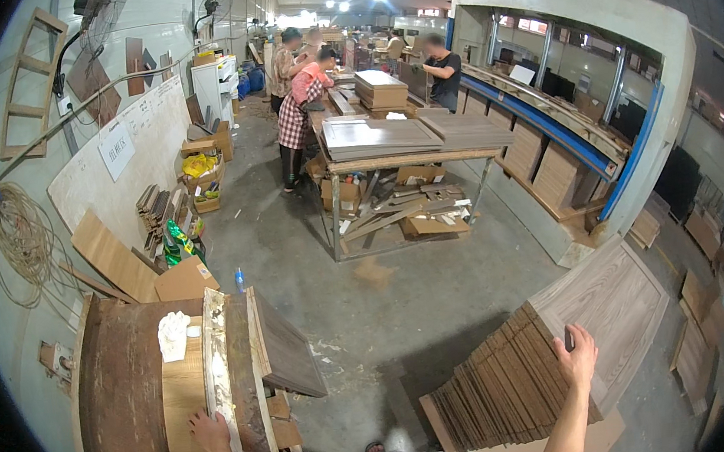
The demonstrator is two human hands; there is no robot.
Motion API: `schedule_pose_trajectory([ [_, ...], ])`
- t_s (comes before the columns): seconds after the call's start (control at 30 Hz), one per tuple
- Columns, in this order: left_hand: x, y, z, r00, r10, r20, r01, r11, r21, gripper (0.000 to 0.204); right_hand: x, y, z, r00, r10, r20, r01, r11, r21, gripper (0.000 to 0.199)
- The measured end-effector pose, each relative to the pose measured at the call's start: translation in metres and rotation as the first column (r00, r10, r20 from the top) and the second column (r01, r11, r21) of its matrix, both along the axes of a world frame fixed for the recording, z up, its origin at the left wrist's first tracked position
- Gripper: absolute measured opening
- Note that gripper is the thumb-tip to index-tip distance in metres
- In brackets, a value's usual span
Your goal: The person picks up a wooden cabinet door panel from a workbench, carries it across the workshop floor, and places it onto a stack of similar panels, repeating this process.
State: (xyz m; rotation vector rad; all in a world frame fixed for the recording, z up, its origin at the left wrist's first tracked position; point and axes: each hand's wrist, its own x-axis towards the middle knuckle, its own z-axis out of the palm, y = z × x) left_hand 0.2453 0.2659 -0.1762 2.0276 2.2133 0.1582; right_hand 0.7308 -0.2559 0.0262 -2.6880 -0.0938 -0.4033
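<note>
My left hand (210,431) lies with fingers spread on a long, light wood-grain board (184,387) on the workbench at left. Its fingertips are close to a whitish, stained strip (216,353) running along the bench. At the right, my right hand (577,360) is over the top grey wood-grain panel (618,306) of a tall stack of panels (490,383). A small dark object (569,339) shows between its thumb and fingers; its kind cannot be made out. A crumpled white cloth (174,336) and a white roll (193,331) sit at the board's far end.
A dark panel (284,342) leans against the bench's right side. Ahead stands a work table (412,159) bearing panels, with offcuts and cartons beneath. Several people work behind it. A large press (667,40) stands at right; a blue bottle (239,280) is beyond the bench.
</note>
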Motion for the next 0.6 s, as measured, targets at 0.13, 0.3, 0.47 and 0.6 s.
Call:
schedule_pose_trajectory([
  [0.13,0.003,-0.001,0.005,1.0,-0.003,0.021,0.003,1.0,-0.017,0.05,0.008,-0.008,-0.011,0.999,0.015,0.037,-0.014,1.0,-0.021,0.052],
  [0.3,0.002,-0.001,0.002,1.0,-0.017,0.013,0.017,1.0,0.016,0.049,0.008,-0.008,-0.01,0.999,0.024,0.044,-0.023,0.999,-0.029,0.053],
  [0.47,0.001,0.0,-0.002,1.0,-0.015,-0.004,0.015,1.0,0.026,0.049,0.001,-0.001,0.003,1.0,0.021,-0.013,-0.022,0.999,-0.03,0.051],
  [0.6,0.002,-0.001,0.0,1.0,-0.015,0.004,0.015,1.0,0.014,0.049,0.0,-0.001,0.004,0.999,0.011,-0.031,-0.012,0.999,-0.037,0.052],
])
